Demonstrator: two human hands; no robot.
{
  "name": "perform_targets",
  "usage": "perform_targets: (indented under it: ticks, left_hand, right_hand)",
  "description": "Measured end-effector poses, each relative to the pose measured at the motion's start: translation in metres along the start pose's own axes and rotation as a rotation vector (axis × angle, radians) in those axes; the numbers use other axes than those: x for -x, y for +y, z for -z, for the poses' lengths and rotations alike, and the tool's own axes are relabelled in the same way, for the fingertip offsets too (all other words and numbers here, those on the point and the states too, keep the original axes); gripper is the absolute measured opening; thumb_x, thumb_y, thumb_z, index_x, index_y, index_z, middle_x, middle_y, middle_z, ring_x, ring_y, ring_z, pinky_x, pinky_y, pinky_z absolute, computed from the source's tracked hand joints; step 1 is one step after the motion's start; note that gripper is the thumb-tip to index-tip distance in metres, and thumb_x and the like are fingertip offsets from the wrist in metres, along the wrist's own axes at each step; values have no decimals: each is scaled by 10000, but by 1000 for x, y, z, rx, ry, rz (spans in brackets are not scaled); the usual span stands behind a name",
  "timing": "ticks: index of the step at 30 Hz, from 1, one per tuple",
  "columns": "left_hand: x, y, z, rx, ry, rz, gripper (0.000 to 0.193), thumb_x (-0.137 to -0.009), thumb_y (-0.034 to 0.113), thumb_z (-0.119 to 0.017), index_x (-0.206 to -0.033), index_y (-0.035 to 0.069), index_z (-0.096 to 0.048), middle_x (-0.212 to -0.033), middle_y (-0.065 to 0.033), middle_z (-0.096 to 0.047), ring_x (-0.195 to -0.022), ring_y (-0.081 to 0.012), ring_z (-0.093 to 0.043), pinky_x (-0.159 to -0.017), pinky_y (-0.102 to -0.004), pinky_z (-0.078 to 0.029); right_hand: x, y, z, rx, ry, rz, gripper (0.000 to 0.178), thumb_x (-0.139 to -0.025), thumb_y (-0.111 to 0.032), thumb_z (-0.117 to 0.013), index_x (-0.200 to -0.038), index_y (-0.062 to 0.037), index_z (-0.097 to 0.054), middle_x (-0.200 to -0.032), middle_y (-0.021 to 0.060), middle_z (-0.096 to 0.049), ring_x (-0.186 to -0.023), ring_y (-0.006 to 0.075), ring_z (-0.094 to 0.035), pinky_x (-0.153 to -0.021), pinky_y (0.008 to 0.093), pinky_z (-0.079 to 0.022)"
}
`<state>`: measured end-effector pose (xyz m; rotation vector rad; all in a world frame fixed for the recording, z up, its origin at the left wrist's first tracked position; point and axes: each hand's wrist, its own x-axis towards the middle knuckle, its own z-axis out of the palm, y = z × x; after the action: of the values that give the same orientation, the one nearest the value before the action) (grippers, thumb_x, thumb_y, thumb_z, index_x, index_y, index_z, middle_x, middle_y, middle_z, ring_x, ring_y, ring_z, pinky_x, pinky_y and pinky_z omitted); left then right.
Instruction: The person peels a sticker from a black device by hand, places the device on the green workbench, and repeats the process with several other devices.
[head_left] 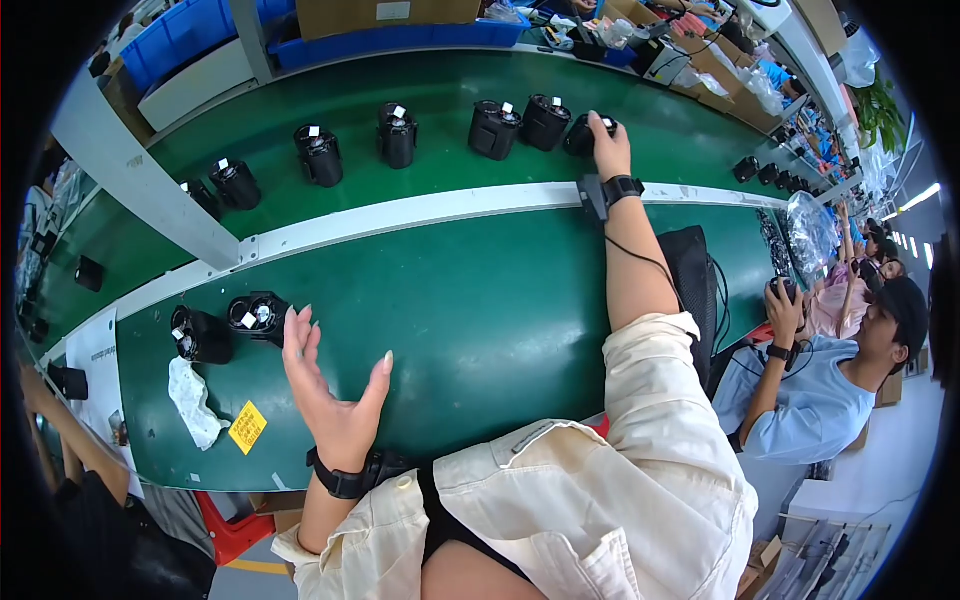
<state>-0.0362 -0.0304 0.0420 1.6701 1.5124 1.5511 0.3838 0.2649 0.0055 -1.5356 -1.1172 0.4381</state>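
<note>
Stretched far forward, my right hand [612,150] has its fingers around a black cylindrical device [579,139] on the green belt [440,95]. Two more such devices stand just left of it, the nearer one [546,124] close beside it. My left hand [335,395] hovers over the green table [480,330] with fingers and thumb spread, holding nothing. Its fingertips are nearest to a black device [258,316] that shows an open-looking top and a white sticker. A second black device [203,335] stands left of that one.
A white rail [420,217] divides table and belt, with a white post [150,170] at left. A crumpled white bag [196,404] and a yellow label [248,428] lie on the table. A black bag [690,285] sits by my right arm. Co-workers are at both sides, one in light blue [820,395].
</note>
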Motion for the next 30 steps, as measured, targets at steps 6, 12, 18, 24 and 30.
perform_targets:
  ticks: [6,12,18,24,30]
  left_hand:
    - [-2,0,-1,-2,14,10,862,-716,20,-743,-1435,-15,-270,-1321,-184,-437,-1255,-272,-436,-1059,-398,-344]
    - [0,-5,-2,24,0,8,826,-727,2,-727,-1426,-16,-288,-1280,-178,-469,-1211,-264,-476,-1029,-378,-377]
    - [1,-2,0,30,-13,28,814,-725,18,-736,-1415,-18,-306,-1258,-184,-496,-1173,-262,-501,-1011,-376,-397]
    - [5,-5,1,19,-59,30,841,-700,80,-786,-1401,-16,-333,-1249,-197,-527,-1133,-265,-531,-993,-381,-417]
    - [1,2,1,214,-193,-1,1029,-627,149,-865,-1452,-1,-269,-1294,-181,-534,-1199,-272,-526,-1008,-385,-412]
  right_hand:
    - [-21,-20,-15,547,329,497,781,-756,-493,-717,-1310,9,-490,-1103,181,-647,-1049,320,-611,-1053,468,-329]
    - [7,-90,-35,1032,-286,338,855,-728,-503,-730,-1371,-20,-441,-1069,196,-671,-1035,371,-615,-1105,571,-194]
    - [-2,-83,-28,1017,-339,410,856,-711,-474,-745,-1366,-17,-439,-1048,193,-677,-1013,339,-632,-1117,521,-217]
    - [40,-111,-5,881,29,579,708,-698,-385,-778,-1271,-45,-537,-987,183,-687,-938,301,-653,-978,435,-412]
    - [209,-224,-18,107,-980,667,575,-653,-241,-837,-1141,-39,-609,-974,118,-683,-863,251,-671,-780,339,-521]
